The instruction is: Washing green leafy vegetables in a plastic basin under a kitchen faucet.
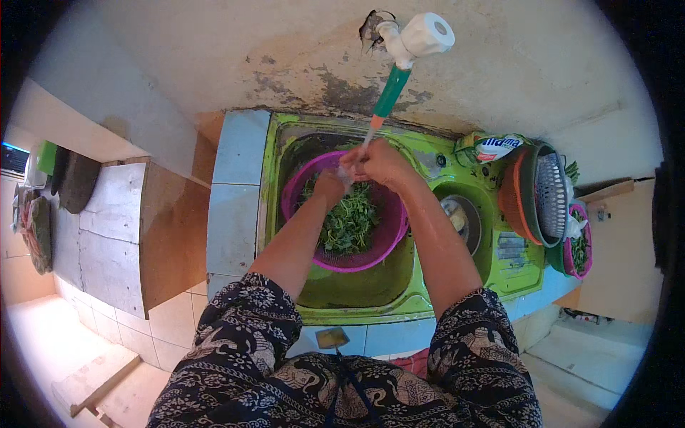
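Observation:
Water runs from a green hose point(392, 92) on a white tap point(417, 43) down onto my hands. My right hand point(382, 163) is under the stream, its fingers bent near the hose's end. Just left of it and touching or nearly so is my left hand point(330, 184); whether either hand holds anything is hidden by water and fingers. Both are over a pink plastic basket point(382, 254) with leafy greens point(348, 224) inside. The basket sits in the large basin of a green sink point(342, 294).
A metal bowl point(473, 224) lies in the smaller basin. Right of it, stacked colanders point(551, 195) stand on edge beside a detergent packet point(489, 147) and a pink basket of greens point(588, 241). A sponge point(332, 337) lies on the tiled front edge.

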Action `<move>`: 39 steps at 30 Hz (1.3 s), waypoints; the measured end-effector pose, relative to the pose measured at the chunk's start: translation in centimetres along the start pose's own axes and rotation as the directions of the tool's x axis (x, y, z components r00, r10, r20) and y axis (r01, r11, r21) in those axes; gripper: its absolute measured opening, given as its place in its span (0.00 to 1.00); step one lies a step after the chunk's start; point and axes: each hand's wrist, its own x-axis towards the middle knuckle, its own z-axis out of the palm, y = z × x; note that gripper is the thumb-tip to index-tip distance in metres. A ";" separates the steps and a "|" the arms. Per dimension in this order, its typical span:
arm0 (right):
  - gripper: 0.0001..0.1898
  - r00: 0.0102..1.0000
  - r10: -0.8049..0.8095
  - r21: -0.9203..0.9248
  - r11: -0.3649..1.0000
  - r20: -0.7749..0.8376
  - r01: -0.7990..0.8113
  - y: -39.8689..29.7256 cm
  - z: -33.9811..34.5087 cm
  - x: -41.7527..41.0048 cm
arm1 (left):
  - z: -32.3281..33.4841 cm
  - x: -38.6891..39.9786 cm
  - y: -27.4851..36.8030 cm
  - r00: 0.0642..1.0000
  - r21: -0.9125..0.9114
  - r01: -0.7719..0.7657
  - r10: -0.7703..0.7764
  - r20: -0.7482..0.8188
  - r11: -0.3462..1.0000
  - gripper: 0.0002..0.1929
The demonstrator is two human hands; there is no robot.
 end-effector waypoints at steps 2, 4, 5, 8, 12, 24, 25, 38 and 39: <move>0.11 0.999 0.018 -0.030 0.999 -0.046 -0.019 -0.5 0.8 0.6 | -1.4 -0.8 -0.7 0.967 0.507 -0.233 0.254 0.027 0.830 0.14; 0.10 0.988 0.139 0.302 0.941 0.075 -0.155 1.7 -1.7 -1.9 | 5.1 -3.0 1.6 0.881 0.785 -0.423 0.409 0.238 0.454 0.15; 0.10 0.986 0.157 0.299 0.940 0.051 -0.166 2.8 -2.8 -2.3 | 7.1 -3.8 3.6 0.928 0.525 -0.372 0.307 0.210 0.765 0.16; 0.08 0.983 0.083 -0.199 0.973 -0.161 -0.115 3.9 -3.9 -2.4 | 8.6 -5.6 9.5 0.944 -0.435 0.167 -0.016 0.329 0.885 0.18; 0.07 0.983 0.169 0.170 0.973 -0.070 -0.155 2.2 -3.1 -2.7 | 6.7 -4.7 9.2 0.904 0.304 0.337 -0.397 0.161 0.891 0.19; 0.05 0.996 0.065 0.363 0.931 -0.056 -0.041 2.1 2.1 2.4 | -2.7 -1.0 3.3 0.830 -0.490 0.553 -0.397 0.391 0.674 0.11; 0.05 0.983 0.078 0.327 0.945 -0.163 -0.020 3.9 1.0 2.3 | 0.5 -1.6 4.3 0.809 -0.487 0.581 -0.400 0.431 0.652 0.11; 0.14 0.756 0.356 0.764 0.581 -0.549 0.281 8.3 6.6 2.8 | 5.8 -5.7 13.7 0.853 -0.492 0.504 -0.499 0.154 0.709 0.16; 0.14 0.753 0.357 0.760 0.586 -0.553 0.280 7.4 8.5 1.2 | 5.8 -5.7 13.5 0.937 -0.084 0.337 -0.343 -0.065 0.938 0.14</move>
